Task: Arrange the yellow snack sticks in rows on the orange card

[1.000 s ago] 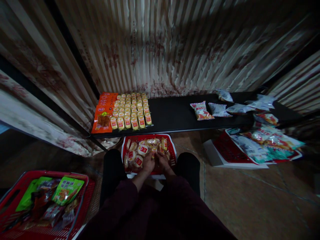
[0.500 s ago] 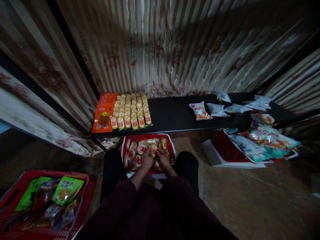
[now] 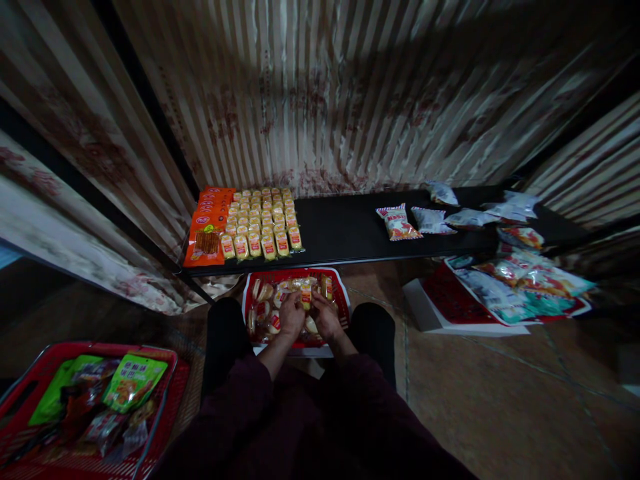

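A yellow packet (image 3: 306,295) is held over the red basket (image 3: 343,293), pinched at its left edge by the nearly closed fingers of the left hand (image 3: 291,319); the curled right hand (image 3: 327,319) is set just beside its right edge, and whether its fingers grip cannot be told. The packet's long axis is pointed forward, toward the black shelf (image 3: 340,230), where rows of similar yellow packets (image 3: 263,223) are laid ahead and to the left, so that the left hand is the nearer of the two to them.
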The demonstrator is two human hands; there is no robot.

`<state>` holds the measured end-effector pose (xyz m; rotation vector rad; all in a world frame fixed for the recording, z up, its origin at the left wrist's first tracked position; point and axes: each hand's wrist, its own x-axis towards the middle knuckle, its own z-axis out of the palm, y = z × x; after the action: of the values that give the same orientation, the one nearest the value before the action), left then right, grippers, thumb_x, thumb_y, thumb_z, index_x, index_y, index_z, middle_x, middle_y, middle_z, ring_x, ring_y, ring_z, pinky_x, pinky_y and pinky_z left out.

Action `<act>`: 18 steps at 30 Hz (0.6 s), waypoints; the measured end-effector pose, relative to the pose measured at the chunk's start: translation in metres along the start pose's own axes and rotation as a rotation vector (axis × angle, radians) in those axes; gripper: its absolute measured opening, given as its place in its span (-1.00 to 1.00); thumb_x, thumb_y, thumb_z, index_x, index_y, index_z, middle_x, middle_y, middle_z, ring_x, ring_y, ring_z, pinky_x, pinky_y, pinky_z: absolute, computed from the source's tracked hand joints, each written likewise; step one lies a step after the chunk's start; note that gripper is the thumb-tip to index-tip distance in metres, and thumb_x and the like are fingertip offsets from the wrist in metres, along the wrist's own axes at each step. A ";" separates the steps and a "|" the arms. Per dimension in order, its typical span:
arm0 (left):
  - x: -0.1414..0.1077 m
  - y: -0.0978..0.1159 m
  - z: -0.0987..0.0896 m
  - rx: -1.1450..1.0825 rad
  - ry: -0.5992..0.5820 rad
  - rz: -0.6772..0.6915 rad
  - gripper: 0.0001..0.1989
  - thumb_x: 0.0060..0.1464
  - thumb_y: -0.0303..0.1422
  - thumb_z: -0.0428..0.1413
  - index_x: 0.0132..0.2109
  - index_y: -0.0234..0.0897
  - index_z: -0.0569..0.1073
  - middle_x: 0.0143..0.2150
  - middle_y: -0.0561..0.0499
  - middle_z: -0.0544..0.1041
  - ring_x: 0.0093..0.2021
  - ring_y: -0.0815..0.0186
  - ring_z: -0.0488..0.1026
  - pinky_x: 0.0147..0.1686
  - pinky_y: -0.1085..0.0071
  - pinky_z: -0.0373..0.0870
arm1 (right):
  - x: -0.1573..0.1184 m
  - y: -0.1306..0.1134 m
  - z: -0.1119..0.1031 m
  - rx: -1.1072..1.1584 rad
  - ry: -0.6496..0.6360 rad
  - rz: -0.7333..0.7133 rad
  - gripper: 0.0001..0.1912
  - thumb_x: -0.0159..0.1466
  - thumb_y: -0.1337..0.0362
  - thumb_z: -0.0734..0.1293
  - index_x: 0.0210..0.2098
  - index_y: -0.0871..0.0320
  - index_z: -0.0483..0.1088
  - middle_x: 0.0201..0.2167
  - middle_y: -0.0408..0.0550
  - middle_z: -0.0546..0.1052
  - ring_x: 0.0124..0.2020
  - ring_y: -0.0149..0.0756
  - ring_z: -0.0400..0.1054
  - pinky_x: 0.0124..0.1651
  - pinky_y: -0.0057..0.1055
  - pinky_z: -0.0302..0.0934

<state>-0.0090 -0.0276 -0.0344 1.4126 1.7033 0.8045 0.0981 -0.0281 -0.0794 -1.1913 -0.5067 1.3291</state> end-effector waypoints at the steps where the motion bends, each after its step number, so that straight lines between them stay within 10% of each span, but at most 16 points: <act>1: 0.000 0.000 0.000 -0.012 0.007 0.002 -0.61 0.05 -0.58 -0.04 -0.02 -0.27 0.49 0.00 -0.07 0.53 0.02 0.31 0.44 0.09 0.37 0.32 | 0.000 -0.002 0.002 0.015 0.012 0.013 -0.66 -0.07 0.25 0.46 -0.26 0.12 0.52 -0.39 -0.04 0.60 -0.29 -0.18 0.49 -0.28 -0.31 0.37; 18: 0.001 0.008 0.003 -0.011 0.050 0.079 -0.63 0.02 -0.57 -0.03 -0.05 -0.28 0.48 -0.04 -0.06 0.52 -0.01 0.32 0.44 0.09 0.38 0.32 | -0.008 -0.021 0.007 0.171 -0.006 0.151 -0.63 -0.05 0.30 0.44 -0.21 0.06 0.46 -0.37 -0.14 0.60 -0.33 -0.29 0.49 -0.31 -0.39 0.36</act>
<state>-0.0025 -0.0248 -0.0289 1.4717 1.6869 0.8977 0.0997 -0.0286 -0.0555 -1.1012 -0.3053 1.4746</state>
